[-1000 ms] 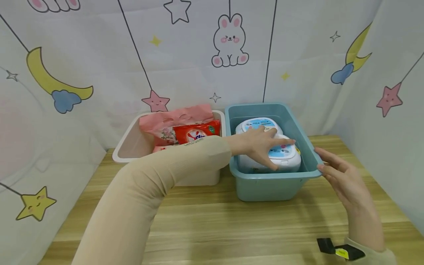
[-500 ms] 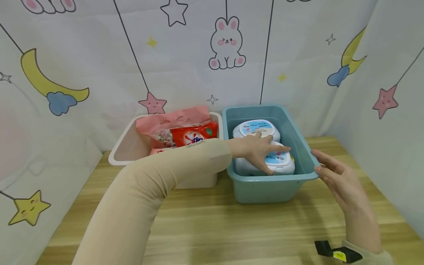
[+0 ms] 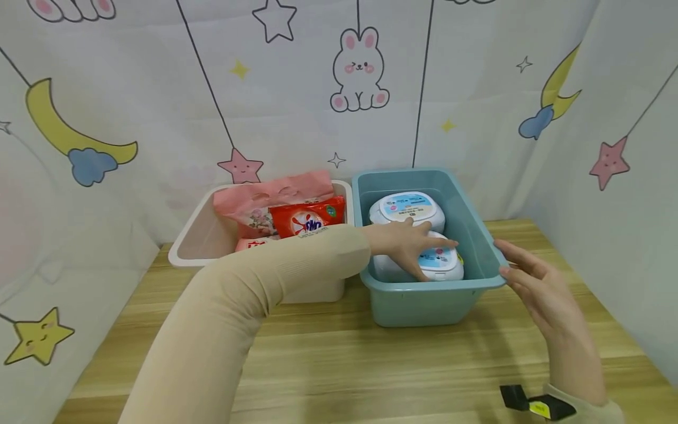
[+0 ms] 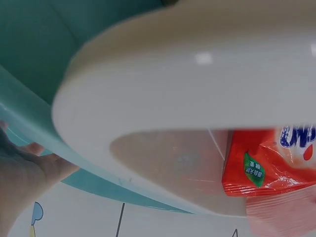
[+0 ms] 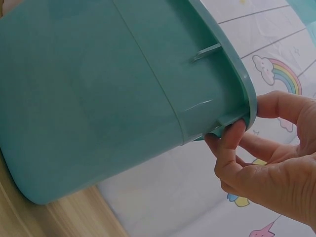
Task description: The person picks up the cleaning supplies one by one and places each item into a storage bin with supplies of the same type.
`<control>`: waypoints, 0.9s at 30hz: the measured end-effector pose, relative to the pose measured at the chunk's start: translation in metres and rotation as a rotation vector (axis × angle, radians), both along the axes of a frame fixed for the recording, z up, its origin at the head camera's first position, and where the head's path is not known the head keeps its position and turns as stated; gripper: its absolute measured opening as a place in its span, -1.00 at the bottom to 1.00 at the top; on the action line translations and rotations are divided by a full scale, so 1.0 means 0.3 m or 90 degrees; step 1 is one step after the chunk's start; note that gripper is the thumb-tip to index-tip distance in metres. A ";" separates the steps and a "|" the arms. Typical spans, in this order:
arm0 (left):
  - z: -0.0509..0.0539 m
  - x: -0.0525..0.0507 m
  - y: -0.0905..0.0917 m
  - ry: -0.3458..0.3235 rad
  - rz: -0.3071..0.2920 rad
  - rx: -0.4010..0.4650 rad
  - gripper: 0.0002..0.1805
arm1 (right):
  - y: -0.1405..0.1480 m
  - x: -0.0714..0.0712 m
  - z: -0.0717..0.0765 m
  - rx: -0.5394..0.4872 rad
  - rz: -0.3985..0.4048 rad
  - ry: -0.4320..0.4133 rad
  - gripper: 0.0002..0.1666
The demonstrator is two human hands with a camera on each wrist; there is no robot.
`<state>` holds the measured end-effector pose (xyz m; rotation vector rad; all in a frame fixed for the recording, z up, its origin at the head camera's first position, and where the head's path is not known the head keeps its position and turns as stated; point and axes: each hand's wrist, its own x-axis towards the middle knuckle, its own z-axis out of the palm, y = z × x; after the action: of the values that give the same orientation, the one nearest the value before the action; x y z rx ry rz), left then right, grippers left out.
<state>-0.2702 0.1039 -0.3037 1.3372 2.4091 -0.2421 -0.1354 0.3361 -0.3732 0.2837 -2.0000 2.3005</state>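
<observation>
My left hand is spread over the lid of a white plastic tub with a blue label, inside a teal plastic bin. Its thumb lies along the tub's front while the fingers fan out toward the back and right. A second similar tub sits just behind. In the left wrist view only part of that left hand shows, beyond the bin rim. My right hand pinches the bin's right front rim; the right wrist view shows thumb and fingers of this hand at the rim's corner.
A white bin stands left of the teal one, holding a red packet and a pink flowered package. My left sleeve crosses in front of it. Both stand on a wooden table against a printed cloth backdrop.
The front tub has sunk lower in the teal bin and shifted slightly left, with my left hand moving along. My right hand stays at the rim. The whole view has drifted a little.
</observation>
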 end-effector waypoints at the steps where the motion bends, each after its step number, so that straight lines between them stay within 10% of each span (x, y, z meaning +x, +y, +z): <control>1: -0.001 -0.001 0.000 -0.002 0.000 0.000 -0.03 | 0.000 0.000 0.000 -0.002 0.000 -0.001 -0.44; 27: -0.024 -0.002 -0.014 -0.073 0.028 -0.014 -0.02 | -0.003 0.001 0.002 -0.013 -0.001 0.003 -0.45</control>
<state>-0.2708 0.0997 -0.3107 1.2527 2.3307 -0.1736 -0.1351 0.3352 -0.3726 0.2859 -1.9721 2.3154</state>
